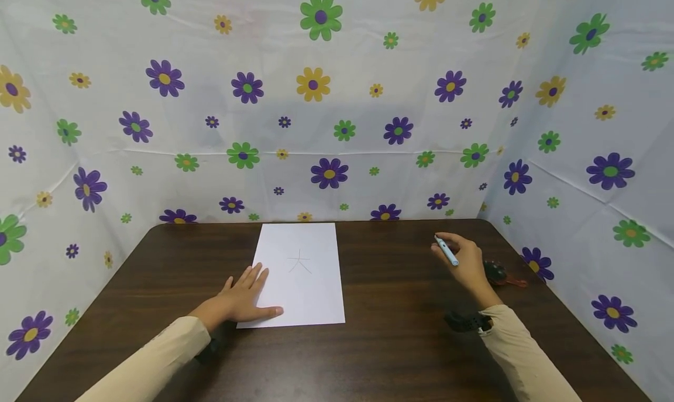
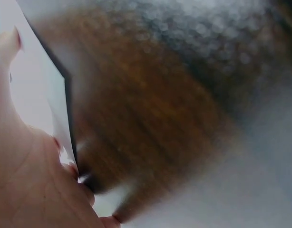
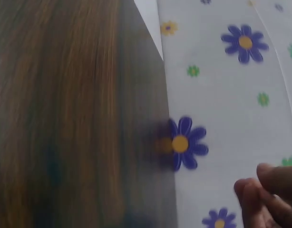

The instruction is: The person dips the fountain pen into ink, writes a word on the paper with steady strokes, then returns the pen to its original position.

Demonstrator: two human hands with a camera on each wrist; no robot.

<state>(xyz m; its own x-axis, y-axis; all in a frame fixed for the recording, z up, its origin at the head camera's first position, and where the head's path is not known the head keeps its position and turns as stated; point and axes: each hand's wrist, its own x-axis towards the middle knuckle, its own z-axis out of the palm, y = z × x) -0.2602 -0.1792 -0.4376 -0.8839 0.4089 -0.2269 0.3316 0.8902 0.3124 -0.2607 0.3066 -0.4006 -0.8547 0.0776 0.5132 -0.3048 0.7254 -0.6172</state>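
A white sheet of paper point(image 1: 317, 294) lies on the table, with thin dark strokes point(image 1: 299, 262) like a "大" character near its upper middle. My left hand point(image 1: 239, 299) rests on its lower left edge, fingers spread and thumb stretched across the sheet. The left wrist view shows this hand point(image 2: 36, 180) close up against the paper point(image 2: 39, 90). Over the table's right side, my right hand point(image 1: 466, 264) pinches a light blue pen point(image 1: 447, 251) between thumb and fingers, apart from the paper. In the right wrist view the hand point(image 3: 267, 197) shows bent fingers at the lower right; the pen is hidden there.
Behind my right wrist lies a dark rounded object point(image 1: 494, 271) with a reddish-brown handle-like part. A dark strap point(image 1: 466, 322) is around that wrist. The dark brown wooden table point(image 1: 389, 355) meets a flower-patterned white cloth point(image 1: 363, 127) at the back and sides.
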